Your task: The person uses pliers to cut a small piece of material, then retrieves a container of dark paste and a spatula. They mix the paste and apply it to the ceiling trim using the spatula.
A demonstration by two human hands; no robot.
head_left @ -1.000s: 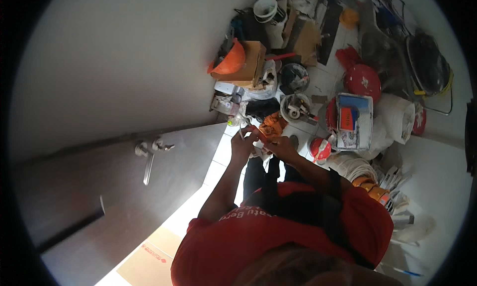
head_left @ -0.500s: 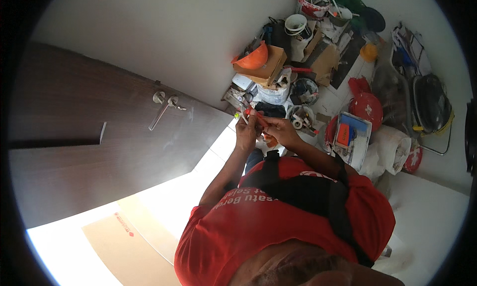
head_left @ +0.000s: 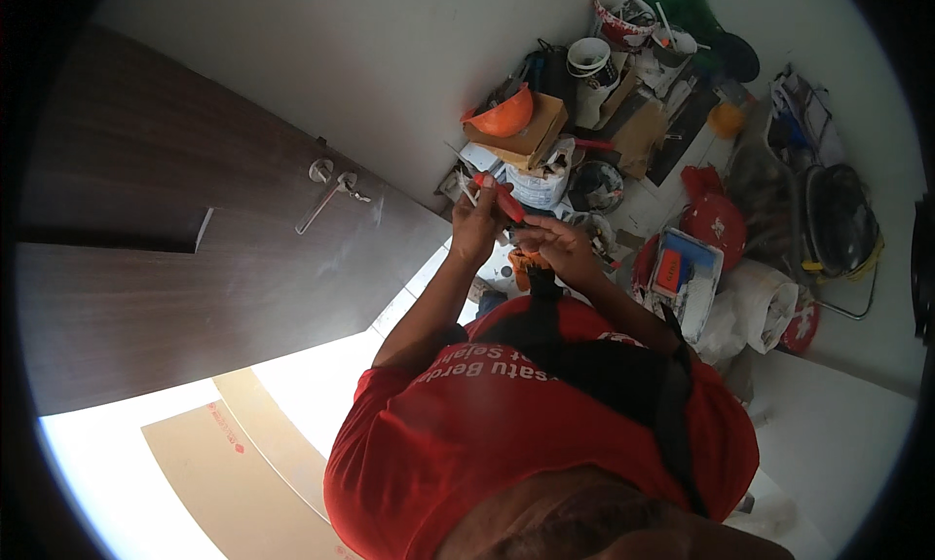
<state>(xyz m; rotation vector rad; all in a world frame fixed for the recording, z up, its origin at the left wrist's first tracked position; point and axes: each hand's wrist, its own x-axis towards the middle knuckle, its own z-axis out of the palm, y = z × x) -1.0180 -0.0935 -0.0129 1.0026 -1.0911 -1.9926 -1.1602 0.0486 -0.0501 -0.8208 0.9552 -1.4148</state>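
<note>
My left hand [head_left: 475, 224] is closed round a red tool [head_left: 508, 202] and a thin white piece [head_left: 468, 187], with their upper ends showing above its fingers; what exactly they are is too small to tell. My right hand [head_left: 563, 250] is just below and right of the red tool, its fingers loosely extended and apart, the fingertips close to the tool's lower end. Both forearms reach over a red shirt with black straps.
A dark wooden door [head_left: 146, 317] with a metal handle stands left. Cardboard [head_left: 205, 463] lies below it. Ahead are buckets [head_left: 623, 15], an orange helmet [head_left: 502, 112] and a cardboard box [head_left: 541, 136]. At right are a paint-smeared tray [head_left: 696, 282], red lids, white sacks and black items.
My left hand has risen with the red tool. My right hand, earlier on that tool, has loosened and sits below it. The view has shifted, showing more of the door.
</note>
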